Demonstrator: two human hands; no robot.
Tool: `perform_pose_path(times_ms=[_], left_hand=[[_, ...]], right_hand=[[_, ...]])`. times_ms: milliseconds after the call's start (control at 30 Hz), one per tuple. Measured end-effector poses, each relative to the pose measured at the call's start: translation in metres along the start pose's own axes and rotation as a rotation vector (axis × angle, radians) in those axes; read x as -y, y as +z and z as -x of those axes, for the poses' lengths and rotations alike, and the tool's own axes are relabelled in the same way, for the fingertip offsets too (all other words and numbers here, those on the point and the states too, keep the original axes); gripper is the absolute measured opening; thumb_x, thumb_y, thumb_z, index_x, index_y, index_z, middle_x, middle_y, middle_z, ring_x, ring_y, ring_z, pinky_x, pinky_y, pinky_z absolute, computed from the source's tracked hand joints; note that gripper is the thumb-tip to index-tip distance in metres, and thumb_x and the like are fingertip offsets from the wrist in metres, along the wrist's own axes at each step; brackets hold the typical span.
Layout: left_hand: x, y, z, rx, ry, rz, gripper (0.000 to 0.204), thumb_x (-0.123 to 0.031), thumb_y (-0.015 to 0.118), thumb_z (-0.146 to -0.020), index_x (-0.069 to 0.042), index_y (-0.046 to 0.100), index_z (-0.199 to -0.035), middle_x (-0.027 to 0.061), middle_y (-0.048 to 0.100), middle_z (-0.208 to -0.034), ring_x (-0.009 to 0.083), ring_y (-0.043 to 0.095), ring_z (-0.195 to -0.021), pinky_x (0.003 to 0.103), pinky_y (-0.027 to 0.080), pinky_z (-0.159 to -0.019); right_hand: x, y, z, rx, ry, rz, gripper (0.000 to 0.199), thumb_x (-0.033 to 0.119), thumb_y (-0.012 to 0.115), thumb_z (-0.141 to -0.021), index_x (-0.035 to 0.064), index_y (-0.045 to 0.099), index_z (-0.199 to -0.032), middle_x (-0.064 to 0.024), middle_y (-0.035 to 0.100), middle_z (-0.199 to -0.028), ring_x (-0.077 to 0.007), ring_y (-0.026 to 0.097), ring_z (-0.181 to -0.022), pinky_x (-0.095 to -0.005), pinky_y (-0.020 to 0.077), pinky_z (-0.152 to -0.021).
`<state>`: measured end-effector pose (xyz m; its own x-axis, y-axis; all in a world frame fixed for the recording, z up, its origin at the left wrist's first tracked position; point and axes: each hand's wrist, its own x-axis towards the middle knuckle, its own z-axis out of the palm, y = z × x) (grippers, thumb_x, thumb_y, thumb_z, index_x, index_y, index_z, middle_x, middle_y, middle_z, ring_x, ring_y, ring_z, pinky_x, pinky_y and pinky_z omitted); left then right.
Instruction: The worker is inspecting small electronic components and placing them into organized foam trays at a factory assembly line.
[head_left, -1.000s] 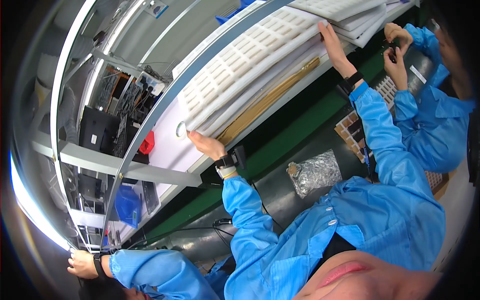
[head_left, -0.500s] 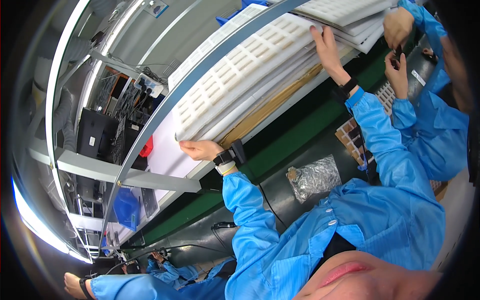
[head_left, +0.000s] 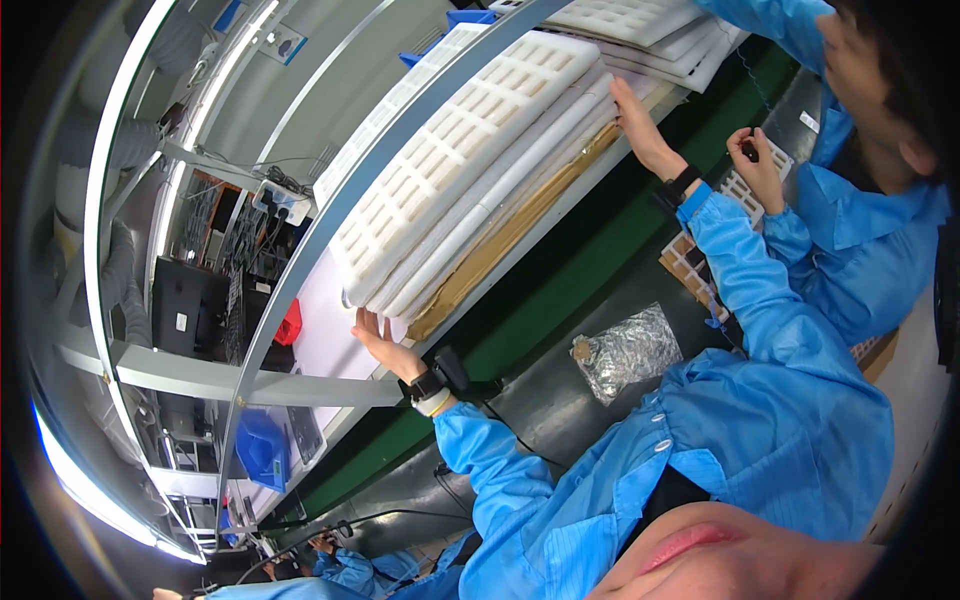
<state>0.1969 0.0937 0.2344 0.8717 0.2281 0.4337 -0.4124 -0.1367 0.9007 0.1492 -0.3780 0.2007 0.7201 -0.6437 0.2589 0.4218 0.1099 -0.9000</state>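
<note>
A stack of white foam trays with rows of slots (head_left: pixel 455 130) lies on the workbench. Thin white sheets (head_left: pixel 480 205) and a brown cardboard layer (head_left: pixel 520 235) lie beneath the top tray. My left hand (head_left: pixel 385 345) is at the stack's near left corner, its fingers stretched and apart, the fingertips against the layers' ends. At the right end my right hand (head_left: pixel 645 130) is open, straight fingers lying along the layers' edge. Neither hand is wrapped round anything. Both wrists wear black bands.
More white trays (head_left: pixel 660 35) are piled at the bench's far right. A grey metal frame bar (head_left: pixel 385 130) crosses in front of the stack. A blue bin (head_left: pixel 262 450) stands at left. On the right, a co-worker's hand (head_left: pixel 760 165) holds a small dark object. A silvery bag (head_left: pixel 630 355) lies below.
Both hands have let go of the top tray's corners and slid down to the stack's ends, fingers straightened. The layers look more evenly lined up. The co-worker has leaned in.
</note>
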Motion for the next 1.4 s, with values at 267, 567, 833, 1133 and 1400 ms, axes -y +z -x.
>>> perform_pose_path(times_ms=[267,567,833,1133,1400], left_hand=[[0.011,0.05,0.021,-0.24,-0.143,-0.025,0.077,-0.056,0.028,-0.102,0.012,0.047,-0.133,0.0264,0.053,-0.134,0.0343,0.051,-0.12,0.038,0.037,-0.104],[0.083,-0.001,-0.002,-0.265,0.43,-0.904,0.046,-0.024,0.033,-0.106,0.007,0.047,-0.137,0.0223,0.055,-0.135,0.0336,0.054,-0.122,0.038,0.039,-0.106],[0.054,0.009,0.01,-0.211,0.152,-0.54,0.051,-0.031,0.034,-0.105,0.009,0.049,-0.134,0.0263,0.051,-0.137,0.0385,0.05,-0.126,0.039,0.036,-0.109],[0.084,0.019,0.012,-0.238,0.365,-0.518,0.043,-0.021,0.035,-0.104,0.009,0.047,-0.132,0.0264,0.058,-0.125,0.0425,0.059,-0.106,0.045,0.05,-0.093],[0.06,0.048,0.019,-0.17,0.256,-0.275,0.042,-0.022,0.037,-0.103,0.007,0.047,-0.132,0.0254,0.059,-0.123,0.0416,0.06,-0.105,0.046,0.052,-0.089]], right_hand=[[-0.003,0.012,0.009,-0.091,-0.115,0.197,0.067,0.043,0.054,-0.096,-0.0011,0.036,-0.144,-0.0192,0.05,-0.133,-0.026,0.046,-0.124,-0.0323,0.033,-0.105],[-0.014,0.03,0.015,-0.063,-0.322,0.324,0.065,0.051,0.051,-0.096,-0.0002,0.038,-0.135,-0.0308,0.054,-0.126,-0.0439,0.052,-0.12,-0.045,0.0425,-0.098],[0.013,0.021,0.053,-0.009,-0.096,0.317,0.067,0.058,0.053,-0.092,0.0077,0.041,-0.135,-0.0246,0.057,-0.123,-0.0379,0.054,-0.12,-0.0406,0.0406,-0.099],[0.0,0.009,0.057,-0.066,-0.221,0.234,0.051,0.047,0.045,-0.1,0.0123,0.039,-0.137,-0.0238,0.057,-0.123,-0.0381,0.053,-0.12,-0.0426,0.0399,-0.099],[-0.008,-0.009,0.066,0.056,-0.201,0.24,0.054,0.027,0.056,-0.095,0.0008,0.04,-0.14,-0.0201,0.06,-0.118,-0.031,0.058,-0.112,-0.0399,0.0447,-0.095]])
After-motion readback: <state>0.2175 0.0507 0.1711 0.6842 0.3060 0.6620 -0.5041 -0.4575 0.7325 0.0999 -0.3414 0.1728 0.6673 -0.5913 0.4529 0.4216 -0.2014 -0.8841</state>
